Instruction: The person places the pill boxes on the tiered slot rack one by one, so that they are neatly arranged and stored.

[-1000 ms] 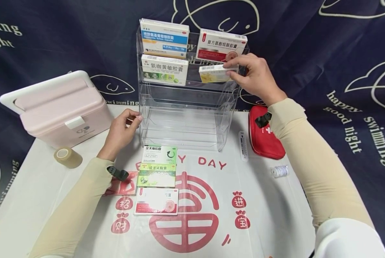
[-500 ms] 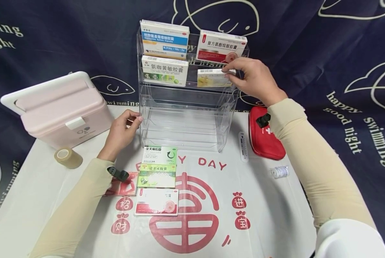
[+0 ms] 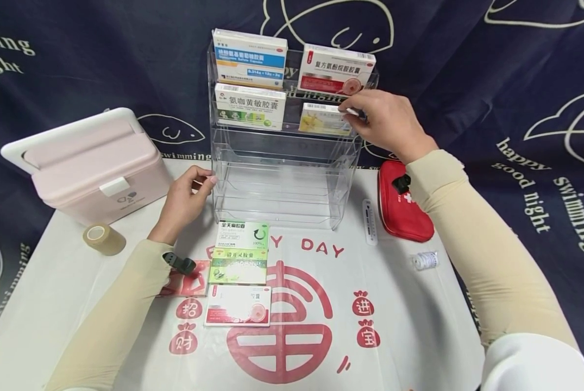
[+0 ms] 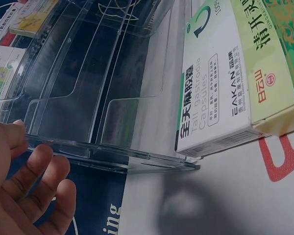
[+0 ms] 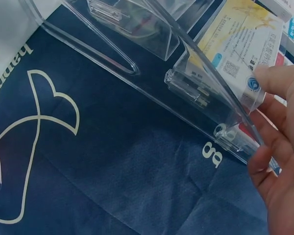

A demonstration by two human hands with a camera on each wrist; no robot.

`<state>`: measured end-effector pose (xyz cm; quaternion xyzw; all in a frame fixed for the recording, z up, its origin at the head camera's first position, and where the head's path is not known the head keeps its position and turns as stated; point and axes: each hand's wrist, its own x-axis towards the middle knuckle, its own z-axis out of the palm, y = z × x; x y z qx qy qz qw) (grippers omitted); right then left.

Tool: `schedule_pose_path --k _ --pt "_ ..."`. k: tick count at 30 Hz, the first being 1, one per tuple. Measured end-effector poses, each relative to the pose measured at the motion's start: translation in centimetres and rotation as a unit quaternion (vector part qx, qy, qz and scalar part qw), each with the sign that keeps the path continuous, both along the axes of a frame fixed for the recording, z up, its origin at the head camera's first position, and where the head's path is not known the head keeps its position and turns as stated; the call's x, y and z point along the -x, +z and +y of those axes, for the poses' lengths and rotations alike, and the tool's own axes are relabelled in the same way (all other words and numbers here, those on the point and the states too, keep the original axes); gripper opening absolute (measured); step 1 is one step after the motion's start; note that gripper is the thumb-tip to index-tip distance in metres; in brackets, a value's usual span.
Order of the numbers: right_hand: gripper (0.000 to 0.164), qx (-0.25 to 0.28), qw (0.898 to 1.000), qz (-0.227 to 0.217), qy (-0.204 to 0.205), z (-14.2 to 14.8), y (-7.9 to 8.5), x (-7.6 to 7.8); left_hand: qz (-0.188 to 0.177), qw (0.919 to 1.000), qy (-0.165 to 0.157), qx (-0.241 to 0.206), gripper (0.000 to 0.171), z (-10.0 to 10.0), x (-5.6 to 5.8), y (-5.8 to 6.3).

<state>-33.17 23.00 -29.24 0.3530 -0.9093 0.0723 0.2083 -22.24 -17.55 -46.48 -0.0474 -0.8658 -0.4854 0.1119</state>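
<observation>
A clear plastic display rack stands at the back of the table. My left hand pinches its left side edge, seen close in the left wrist view. At the second tier's right end, my right hand holds the right end of a yellow-and-white medicine box, whose lower part sits behind the rack's front lip. Beside it is a white-and-green medicine box. Above stand a blue-and-white box and a red-and-white box. The right fingers partly hide the held box.
Before the rack lie a white-green box, a yellow-green box and a red-white box. A pink case and a tape roll stand left. Right are a red pouch, a thermometer-like strip and a bandage roll.
The yellow-and-white box has gone down slightly into its tier and stands more upright, with more of its front showing. My right hand's fingers have shifted at its end. The left hand stays put.
</observation>
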Motion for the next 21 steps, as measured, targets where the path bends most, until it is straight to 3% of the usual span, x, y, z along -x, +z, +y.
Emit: schedule_pose_path --k 10,21 --pt "0.019 -0.026 0.999 0.022 -0.029 -0.5 0.3 -0.6 -0.002 1.0000 0.002 -0.003 0.030 0.0 0.0 -0.1" --pt "0.018 -0.028 0.999 0.013 -0.033 -0.6 0.9 -1.1 -0.001 1.0000 -0.002 -0.004 0.030 -0.1 0.0 -0.2"
